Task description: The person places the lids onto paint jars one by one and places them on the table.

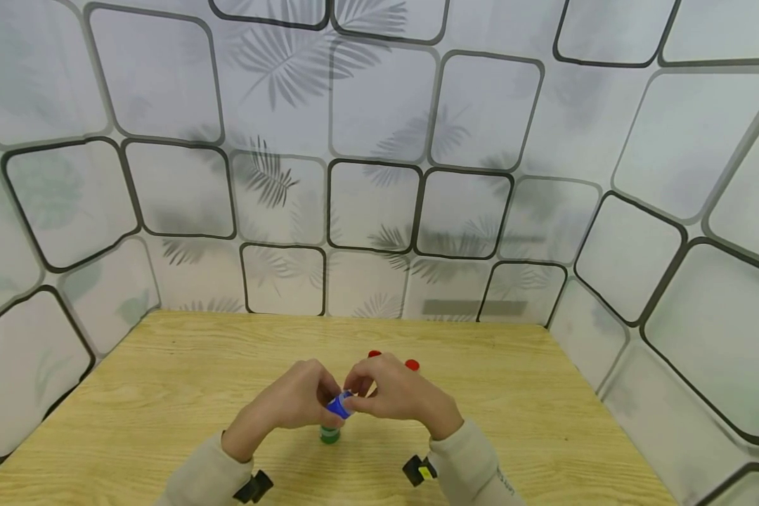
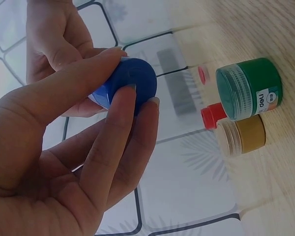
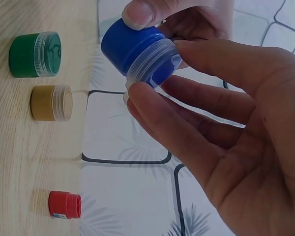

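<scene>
Left hand: the blue jar (image 3: 130,49) is pinched by the left hand (image 1: 303,393), thumb on one side, fingertips on the other.
Right hand: the clear lid (image 3: 150,61) of that jar is pinched at its rim by the thumb and curled fingertips of the right hand (image 1: 398,390).
Blue jar: held off the table (image 1: 531,407) between the two hands, tilted, its lid end turned toward the right hand. The lid is seen at the jar's mouth; whether it is tight cannot be told.
Green jar: the green jar (image 2: 265,88) is found upright on the table below the hands, partly covered by the left hand in the head view; a clear lid is fitted.
Yellow jar: the yellow jar (image 3: 43,103) is noted upright near the green one, also clear-lidded, hidden behind the hands in the head view.
Red items: the small red jar (image 3: 59,204) is located beyond the right hand's knuckles; a red disc (image 1: 412,365) is seen lying to its right.
</scene>
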`<state>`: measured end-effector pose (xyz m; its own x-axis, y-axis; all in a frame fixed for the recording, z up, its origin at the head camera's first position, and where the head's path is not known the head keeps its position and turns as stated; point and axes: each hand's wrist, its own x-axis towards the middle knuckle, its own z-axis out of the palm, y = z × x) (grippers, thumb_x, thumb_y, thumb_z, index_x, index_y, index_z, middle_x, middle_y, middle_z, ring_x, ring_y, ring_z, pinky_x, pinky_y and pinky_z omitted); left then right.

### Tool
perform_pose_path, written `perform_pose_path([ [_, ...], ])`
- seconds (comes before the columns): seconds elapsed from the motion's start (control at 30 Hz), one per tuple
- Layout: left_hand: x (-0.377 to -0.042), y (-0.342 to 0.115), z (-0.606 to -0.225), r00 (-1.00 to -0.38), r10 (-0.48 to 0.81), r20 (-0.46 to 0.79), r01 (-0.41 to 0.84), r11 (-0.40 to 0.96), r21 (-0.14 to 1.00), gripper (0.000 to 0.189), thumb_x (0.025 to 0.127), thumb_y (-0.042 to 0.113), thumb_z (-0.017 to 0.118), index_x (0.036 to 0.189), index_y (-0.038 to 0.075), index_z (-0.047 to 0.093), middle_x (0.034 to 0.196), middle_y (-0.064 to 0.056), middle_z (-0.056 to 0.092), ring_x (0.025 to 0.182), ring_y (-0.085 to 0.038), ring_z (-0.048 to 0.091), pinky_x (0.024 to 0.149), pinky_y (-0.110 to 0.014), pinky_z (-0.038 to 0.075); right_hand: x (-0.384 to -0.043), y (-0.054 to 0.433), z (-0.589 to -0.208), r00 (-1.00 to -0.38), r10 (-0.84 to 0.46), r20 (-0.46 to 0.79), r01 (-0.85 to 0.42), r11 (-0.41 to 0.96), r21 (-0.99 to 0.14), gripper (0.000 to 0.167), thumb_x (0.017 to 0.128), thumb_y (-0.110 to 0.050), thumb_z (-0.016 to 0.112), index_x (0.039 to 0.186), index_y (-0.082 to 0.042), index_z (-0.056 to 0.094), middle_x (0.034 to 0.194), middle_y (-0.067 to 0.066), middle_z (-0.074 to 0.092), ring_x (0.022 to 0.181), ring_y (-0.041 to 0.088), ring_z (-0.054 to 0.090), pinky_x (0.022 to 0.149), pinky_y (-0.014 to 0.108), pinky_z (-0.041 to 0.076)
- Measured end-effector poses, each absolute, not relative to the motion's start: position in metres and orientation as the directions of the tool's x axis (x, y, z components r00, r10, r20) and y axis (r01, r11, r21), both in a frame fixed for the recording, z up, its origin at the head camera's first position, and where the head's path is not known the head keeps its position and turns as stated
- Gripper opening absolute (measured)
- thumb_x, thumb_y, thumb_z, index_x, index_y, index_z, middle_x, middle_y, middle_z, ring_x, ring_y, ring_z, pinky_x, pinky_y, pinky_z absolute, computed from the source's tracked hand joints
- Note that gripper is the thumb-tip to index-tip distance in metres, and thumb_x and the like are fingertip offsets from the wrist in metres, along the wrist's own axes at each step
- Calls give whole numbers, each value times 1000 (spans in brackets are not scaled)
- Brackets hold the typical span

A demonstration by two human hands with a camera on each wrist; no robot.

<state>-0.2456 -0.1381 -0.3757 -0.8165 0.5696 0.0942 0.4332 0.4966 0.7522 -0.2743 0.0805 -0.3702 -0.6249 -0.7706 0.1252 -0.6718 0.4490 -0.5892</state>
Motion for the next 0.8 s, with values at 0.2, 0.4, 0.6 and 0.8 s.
perform_pose_path([
  [0.2, -246, -138, -376, -823, 561, 84, 422, 507, 751, 14, 77, 5, 88, 88, 3, 80, 78, -4, 77, 68, -11, 71, 62, -23, 58, -274, 81, -370, -624, -772, 122, -677, 456, -578, 17, 97, -21, 72, 110, -10, 75, 104, 3, 76, 83, 1, 67, 71, 16, 56],
  [0.4, -246, -139, -376, -832, 549, 81, 418, 524, 742, 16, 77, 5, 88, 90, 2, 81, 78, -4, 77, 68, -12, 71, 61, -23, 57, -273, 84, -368, -613, -775, 152, -669, 407, -622, 19, 93, -11, 76, 112, -8, 72, 110, 8, 73, 97, 23, 72, 73, 16, 58],
  [0.6, -247, -139, -376, -830, 551, 87, 420, 516, 747, 15, 77, 5, 88, 89, 2, 80, 78, -5, 78, 68, -11, 71, 62, -23, 58, -273, 84, -367, -581, -797, 166, -664, 346, -662, 24, 90, 0, 77, 111, -5, 69, 113, 10, 68, 105, 24, 70, 81, 19, 60],
  [0.8, -247, -139, -376, -829, 553, 87, 419, 509, 752, 15, 77, 5, 88, 89, 2, 80, 78, -5, 78, 68, -11, 72, 62, -23, 58, -274, 84, -368, -575, -802, 163, -663, 340, -667, 23, 89, 2, 76, 110, -5, 70, 111, 10, 68, 104, 20, 71, 83, 22, 60],
])
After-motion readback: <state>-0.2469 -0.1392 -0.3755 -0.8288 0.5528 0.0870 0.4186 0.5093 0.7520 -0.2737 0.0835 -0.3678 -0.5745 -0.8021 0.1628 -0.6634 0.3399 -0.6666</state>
